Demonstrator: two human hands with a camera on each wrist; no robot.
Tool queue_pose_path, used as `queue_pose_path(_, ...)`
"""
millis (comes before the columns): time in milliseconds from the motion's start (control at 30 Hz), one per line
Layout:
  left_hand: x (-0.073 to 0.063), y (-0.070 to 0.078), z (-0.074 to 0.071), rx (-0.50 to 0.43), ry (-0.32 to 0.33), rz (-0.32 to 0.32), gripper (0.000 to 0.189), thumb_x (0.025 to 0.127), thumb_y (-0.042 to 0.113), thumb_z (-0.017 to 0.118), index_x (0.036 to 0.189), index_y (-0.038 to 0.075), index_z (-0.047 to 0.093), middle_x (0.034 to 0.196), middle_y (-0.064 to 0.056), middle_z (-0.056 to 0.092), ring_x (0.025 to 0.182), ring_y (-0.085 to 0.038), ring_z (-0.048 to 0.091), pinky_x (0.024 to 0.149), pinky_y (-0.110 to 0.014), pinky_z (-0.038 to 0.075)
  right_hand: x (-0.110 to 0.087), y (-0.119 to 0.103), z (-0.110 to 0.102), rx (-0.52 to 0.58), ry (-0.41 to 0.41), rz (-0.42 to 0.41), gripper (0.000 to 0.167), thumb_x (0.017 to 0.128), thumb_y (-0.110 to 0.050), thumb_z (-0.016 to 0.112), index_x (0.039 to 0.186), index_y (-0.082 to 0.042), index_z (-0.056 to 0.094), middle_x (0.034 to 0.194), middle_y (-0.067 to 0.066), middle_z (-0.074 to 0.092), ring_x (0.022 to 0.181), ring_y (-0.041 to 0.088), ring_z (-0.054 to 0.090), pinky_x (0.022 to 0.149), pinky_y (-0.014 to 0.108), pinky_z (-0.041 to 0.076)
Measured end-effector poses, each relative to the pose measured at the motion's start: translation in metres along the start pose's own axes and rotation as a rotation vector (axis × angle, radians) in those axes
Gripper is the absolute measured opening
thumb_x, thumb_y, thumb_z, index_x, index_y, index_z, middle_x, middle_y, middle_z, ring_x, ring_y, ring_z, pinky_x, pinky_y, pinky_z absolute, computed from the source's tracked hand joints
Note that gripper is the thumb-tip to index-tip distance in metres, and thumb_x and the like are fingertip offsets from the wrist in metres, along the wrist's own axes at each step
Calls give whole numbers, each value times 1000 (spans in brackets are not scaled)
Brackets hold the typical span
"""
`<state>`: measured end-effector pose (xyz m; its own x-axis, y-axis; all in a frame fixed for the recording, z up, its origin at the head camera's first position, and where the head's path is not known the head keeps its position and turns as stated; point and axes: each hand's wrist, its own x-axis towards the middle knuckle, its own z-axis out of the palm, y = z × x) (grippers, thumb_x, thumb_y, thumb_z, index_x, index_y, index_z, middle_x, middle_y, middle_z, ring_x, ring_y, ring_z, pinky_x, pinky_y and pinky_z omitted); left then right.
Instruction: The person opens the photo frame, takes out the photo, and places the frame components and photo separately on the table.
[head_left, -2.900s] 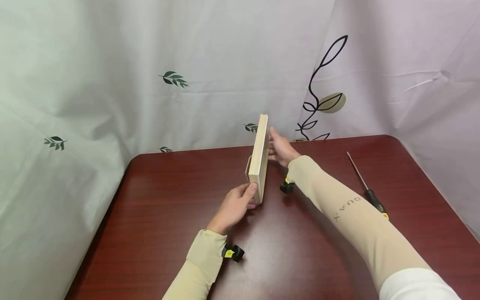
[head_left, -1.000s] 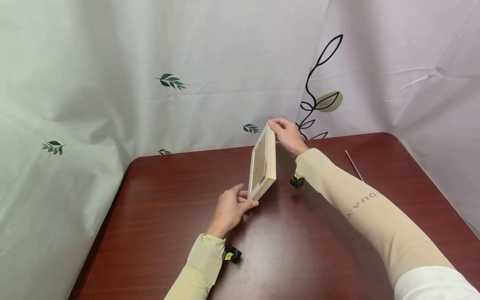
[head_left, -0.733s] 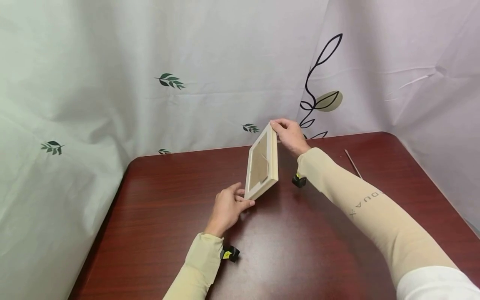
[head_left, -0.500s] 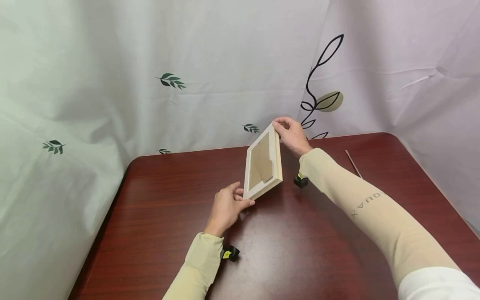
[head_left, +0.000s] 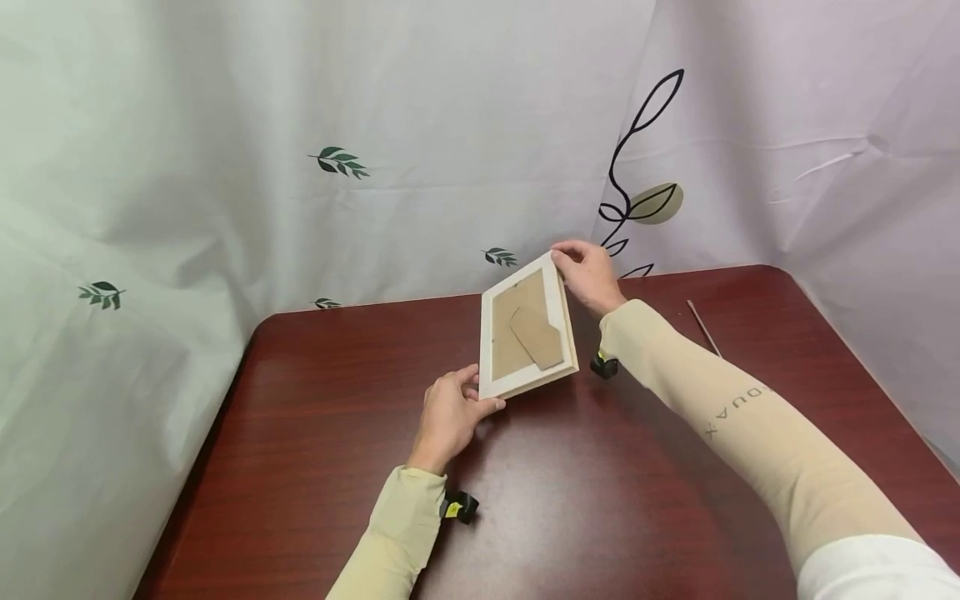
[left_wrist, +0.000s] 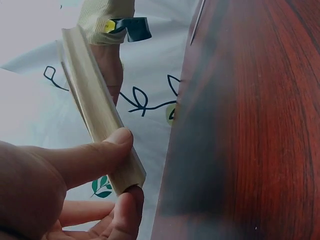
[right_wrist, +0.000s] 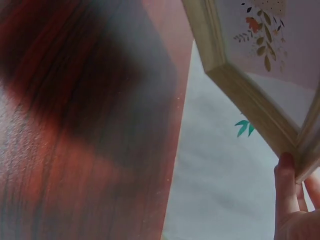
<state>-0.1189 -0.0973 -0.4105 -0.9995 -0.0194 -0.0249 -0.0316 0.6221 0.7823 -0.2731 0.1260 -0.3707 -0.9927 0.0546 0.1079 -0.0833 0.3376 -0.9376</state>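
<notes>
In the head view, you hold a rectangular, pale wooden picture frame (head_left: 527, 327) over the dark red, wood-grained table (head_left: 337, 417), its back tipped toward you. Your bare left hand (head_left: 448, 414) pinches the low left corner, and your bare right hand (head_left: 590, 271) pinches the high, far right corner. With just two corners held, the frame could twist or drop if one thumb slips. The tan cardboard flap (head_left: 542, 343) on its back could bend if pressed.

The table's back edge runs behind the frame, with the white leaf-print cloth (head_left: 450, 125) past it, so a push away from you may bump the cloth. You have more room to the left and toward you. On the right, the thin grey metal rod (head_left: 703, 327) runs out of sight behind your beige sleeve (head_left: 735, 425); a wide elbow swing could knock it.

In the left wrist view, your thumb (left_wrist: 120, 136) presses the wooden side and a finger sits under the corner. The frame is up off the table, so a slip could mean a fall.

In the right wrist view, your fingertips (right_wrist: 286, 161) touch one corner. The flower picture (right_wrist: 267, 42) is on the front; I cannot tell if glass covers it.
</notes>
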Motion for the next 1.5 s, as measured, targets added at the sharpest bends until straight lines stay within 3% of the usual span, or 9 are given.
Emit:
queue_pose_path(167,0,1,1,32,18,4,64,73,15,91,129,1,66,95,-4,69,77,-12,61,63,-27,51,2,5,-2,-38,-3,29,31,101,-23,58,122,-4,71,113,15,69,95,20,63,75,25,50)
queue_pose_path(433,1,3,3,91,53,24,64,71,18,92,128,3,67,95,-4,65,76,-11,60,68,-29,51,2,11,-7,-81,-59,87,35,99,-23,59,127,-5,68,124,15,65,108,26,61,89,38,50)
queue_pose_path(733,0,3,8,160,73,70,60,72,17,92,126,4,68,89,-4,60,73,-11,56,67,-28,50,4,23,-9,-108,-97,135,37,99,-21,60,130,-2,67,131,17,63,116,28,57,96,42,48)
queue_pose_path(1000,1,2,13,230,110,104,62,70,18,93,124,3,68,94,-7,64,83,-21,61,77,-37,53,3,31,-10,-111,-136,222,37,99,-15,59,133,0,63,137,19,59,125,31,53,103,46,46)
queue_pose_path(1167,2,0,19,253,115,102,64,69,17,93,126,1,67,101,-13,67,88,-25,64,78,-41,55,3,36,-8,-140,-169,259,40,99,-14,59,137,0,60,140,18,56,127,31,52,103,46,46)
queue_pose_path(1500,3,2,22,264,102,64,65,69,18,94,126,2,67,108,-13,67,97,-30,66,87,-43,54,5,46,-4,-227,-212,264,46,97,-12,59,140,3,55,144,21,51,133,33,46,108,47,42)
